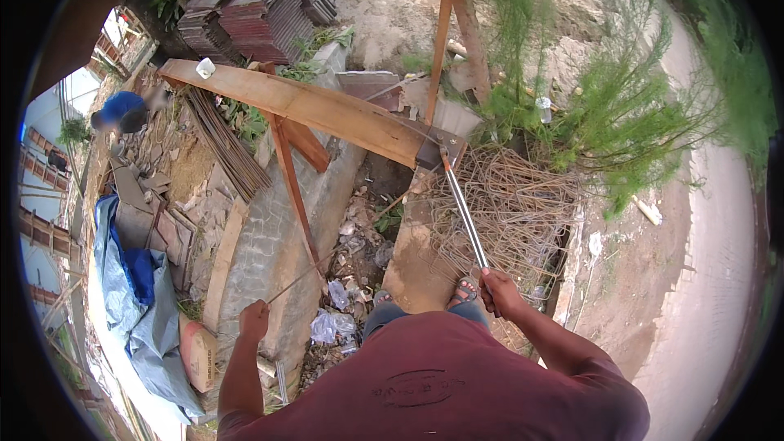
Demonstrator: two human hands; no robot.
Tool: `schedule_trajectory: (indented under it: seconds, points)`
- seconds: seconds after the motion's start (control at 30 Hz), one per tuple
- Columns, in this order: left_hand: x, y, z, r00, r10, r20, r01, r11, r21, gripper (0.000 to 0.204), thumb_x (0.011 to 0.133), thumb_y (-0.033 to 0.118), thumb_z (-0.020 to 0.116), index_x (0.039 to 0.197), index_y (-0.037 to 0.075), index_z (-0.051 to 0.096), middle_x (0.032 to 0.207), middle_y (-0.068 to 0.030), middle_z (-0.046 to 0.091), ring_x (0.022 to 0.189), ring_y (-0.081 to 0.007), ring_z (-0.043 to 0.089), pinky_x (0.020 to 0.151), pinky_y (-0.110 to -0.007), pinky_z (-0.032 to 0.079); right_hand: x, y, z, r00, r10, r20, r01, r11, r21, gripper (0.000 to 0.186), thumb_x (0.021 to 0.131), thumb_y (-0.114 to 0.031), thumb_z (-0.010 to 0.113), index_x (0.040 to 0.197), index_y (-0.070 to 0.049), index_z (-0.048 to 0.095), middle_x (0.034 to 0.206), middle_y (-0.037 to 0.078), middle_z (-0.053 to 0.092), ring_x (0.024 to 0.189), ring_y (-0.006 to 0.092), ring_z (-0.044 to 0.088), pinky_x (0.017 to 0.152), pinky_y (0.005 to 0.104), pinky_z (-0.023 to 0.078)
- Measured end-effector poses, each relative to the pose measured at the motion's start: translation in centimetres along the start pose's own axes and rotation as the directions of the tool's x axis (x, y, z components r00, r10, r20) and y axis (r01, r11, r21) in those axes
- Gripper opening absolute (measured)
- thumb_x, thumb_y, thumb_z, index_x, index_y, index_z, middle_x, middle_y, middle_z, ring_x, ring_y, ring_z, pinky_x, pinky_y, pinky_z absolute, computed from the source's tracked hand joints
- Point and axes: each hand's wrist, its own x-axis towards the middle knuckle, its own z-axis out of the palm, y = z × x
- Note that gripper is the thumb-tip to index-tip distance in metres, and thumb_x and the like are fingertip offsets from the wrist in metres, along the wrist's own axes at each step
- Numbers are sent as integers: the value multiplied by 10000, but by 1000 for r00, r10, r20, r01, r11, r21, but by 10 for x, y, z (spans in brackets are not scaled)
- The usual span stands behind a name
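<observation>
My right hand (501, 294) is wrapped round the dark grip of a long silver bar tool (465, 216), which looks like a rebar bending lever. Its far end rests at a dark metal plate (429, 153) with bolts, fixed on the end of a raised wooden beam (327, 114). In my left hand (254, 320), closed in a fist, is a thin steel rod (296, 284) slanting up and right towards the plate. Where the rod meets the plate is hard to make out. A small white cup-like object (205, 69) sits on the beam's far left end.
Bent steel pieces (498, 204) lie heaped to the right of my feet. A rubble-filled ditch (351, 237) runs beside a stone wall (273, 220). Straight rods (224, 143), roof tiles (257, 12), a blue tarp (139, 310) and a cement sack (198, 353) stand leftward; green branches (612, 122) hang right.
</observation>
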Motion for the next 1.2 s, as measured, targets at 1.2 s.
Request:
schedule_trajectory:
  seconds: [1.2]
  points:
    - [5, 268, -41, 813, 62, -579, -423, 746, -514, 370, 920, 314, 578, 710, 12, 537, 512, -33, 418, 484, -92, 393, 459, -285, 317, 34, -175, -86, 362, -924, -121, 642, 341, -687, 182, 851, -169, 662, 871, -23, 555, 648, 42, 469, 605, 122, 418, 571, 290, 392]
